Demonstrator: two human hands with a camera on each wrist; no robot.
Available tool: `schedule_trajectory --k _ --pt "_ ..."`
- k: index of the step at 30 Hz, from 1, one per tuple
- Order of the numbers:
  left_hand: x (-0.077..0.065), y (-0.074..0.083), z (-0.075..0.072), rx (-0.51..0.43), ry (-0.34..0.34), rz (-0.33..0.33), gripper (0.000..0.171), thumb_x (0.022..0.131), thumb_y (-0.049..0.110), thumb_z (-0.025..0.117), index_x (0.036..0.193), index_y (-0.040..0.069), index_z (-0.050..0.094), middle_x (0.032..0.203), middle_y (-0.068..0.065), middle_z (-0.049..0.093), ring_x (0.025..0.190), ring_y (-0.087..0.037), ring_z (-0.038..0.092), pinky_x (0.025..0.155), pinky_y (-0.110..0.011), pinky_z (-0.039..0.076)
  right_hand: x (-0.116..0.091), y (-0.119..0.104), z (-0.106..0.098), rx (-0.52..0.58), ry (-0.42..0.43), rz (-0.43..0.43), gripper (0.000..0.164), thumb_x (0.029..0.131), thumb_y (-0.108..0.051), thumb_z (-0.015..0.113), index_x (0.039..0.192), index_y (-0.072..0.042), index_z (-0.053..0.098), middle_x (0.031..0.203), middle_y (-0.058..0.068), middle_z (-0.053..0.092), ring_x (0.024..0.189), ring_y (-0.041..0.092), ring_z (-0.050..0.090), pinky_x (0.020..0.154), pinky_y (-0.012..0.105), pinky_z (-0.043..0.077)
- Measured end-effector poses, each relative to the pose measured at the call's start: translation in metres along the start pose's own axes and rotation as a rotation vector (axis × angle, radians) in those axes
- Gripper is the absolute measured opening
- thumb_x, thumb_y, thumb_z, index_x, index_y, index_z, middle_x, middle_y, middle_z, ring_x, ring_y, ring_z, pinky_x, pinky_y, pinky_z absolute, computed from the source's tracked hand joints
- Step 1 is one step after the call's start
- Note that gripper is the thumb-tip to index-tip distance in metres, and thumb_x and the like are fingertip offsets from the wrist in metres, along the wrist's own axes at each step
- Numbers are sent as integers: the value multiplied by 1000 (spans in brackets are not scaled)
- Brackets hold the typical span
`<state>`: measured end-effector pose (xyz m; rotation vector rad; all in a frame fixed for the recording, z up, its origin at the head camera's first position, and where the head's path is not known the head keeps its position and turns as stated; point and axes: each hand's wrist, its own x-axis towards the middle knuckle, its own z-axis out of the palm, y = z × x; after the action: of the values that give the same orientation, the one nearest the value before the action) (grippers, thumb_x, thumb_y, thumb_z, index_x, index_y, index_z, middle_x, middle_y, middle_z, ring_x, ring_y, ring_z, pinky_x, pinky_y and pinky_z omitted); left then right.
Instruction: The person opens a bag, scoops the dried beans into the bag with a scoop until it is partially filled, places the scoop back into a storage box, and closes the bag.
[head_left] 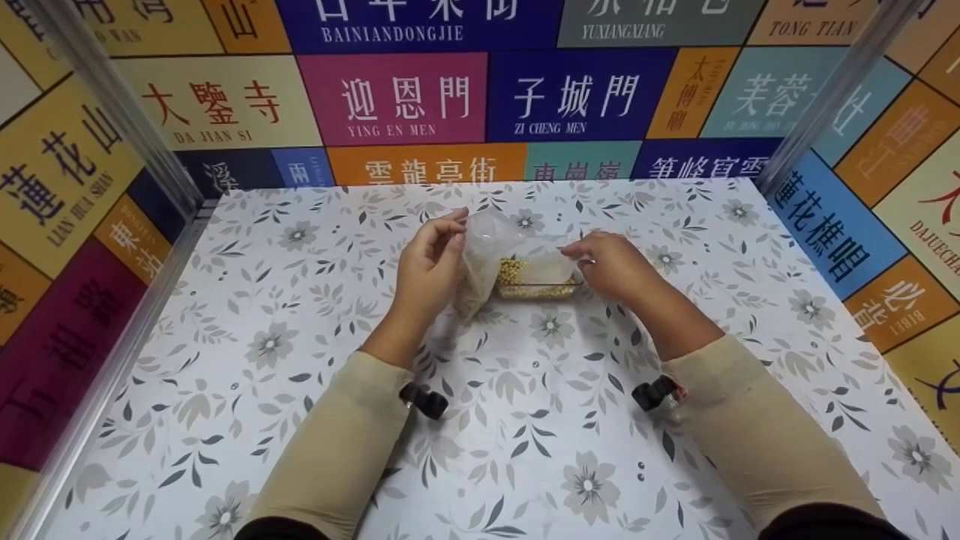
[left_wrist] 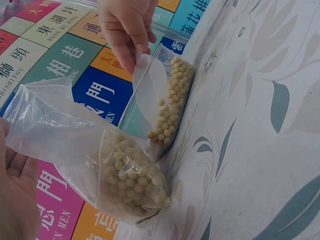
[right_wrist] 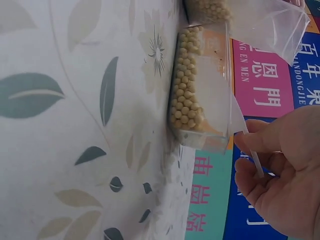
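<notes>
My left hand (head_left: 431,262) pinches the upper edge of a clear plastic bag (left_wrist: 80,130). Pale yellow round beans, like soybeans, fill the bag's bottom, which rests on the table. Just right of it stands a clear rectangular container (head_left: 540,291), with more of these beans (right_wrist: 185,95) lying along its base. Between thumb and fingers, my right hand (head_left: 615,266) holds a thin, whitish, translucent plastic piece (left_wrist: 150,85) with a rounded edge. That piece reaches down into the container; its lower part is seen only through the clear wall.
A white tablecloth (head_left: 555,442) with grey flowers and leaves covers the table. Behind it rises a colourful panel (head_left: 390,97) with place names, and similar panels flank both sides. Metal-looking posts (head_left: 127,112) stand at the back corners. Small black clips (head_left: 424,401) sit at both sleeve cuffs.
</notes>
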<state>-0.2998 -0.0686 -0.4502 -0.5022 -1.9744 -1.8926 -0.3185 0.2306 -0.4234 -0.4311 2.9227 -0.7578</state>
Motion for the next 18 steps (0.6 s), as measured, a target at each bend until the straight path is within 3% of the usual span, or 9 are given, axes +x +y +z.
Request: schedule_trajectory --k 7,11,18 --pt "0 1 0 5 1 -2 11 107 7 59 115 2 66 146 -6 69 139 -15 64 121 -26 50 2 5 15 122 -49 57 44 105 1 51 145 -7 65 153 21 60 145 42 54 125 58 44" --pt "0 0 1 8 1 1 15 107 7 59 116 -3 65 146 -7 70 139 -15 64 121 -26 50 3 3 18 173 -54 89 45 105 0 50 146 -8 65 153 19 61 144 40 56 124 56 45" --pt "1 -1 1 -18 -9 28 13 108 6 58 115 -3 65 147 -17 67 141 -21 63 121 -29 50 4 4 22 246 -32 137 44 106 -4 51 146 -11 66 152 14 65 145 38 57 123 54 47"
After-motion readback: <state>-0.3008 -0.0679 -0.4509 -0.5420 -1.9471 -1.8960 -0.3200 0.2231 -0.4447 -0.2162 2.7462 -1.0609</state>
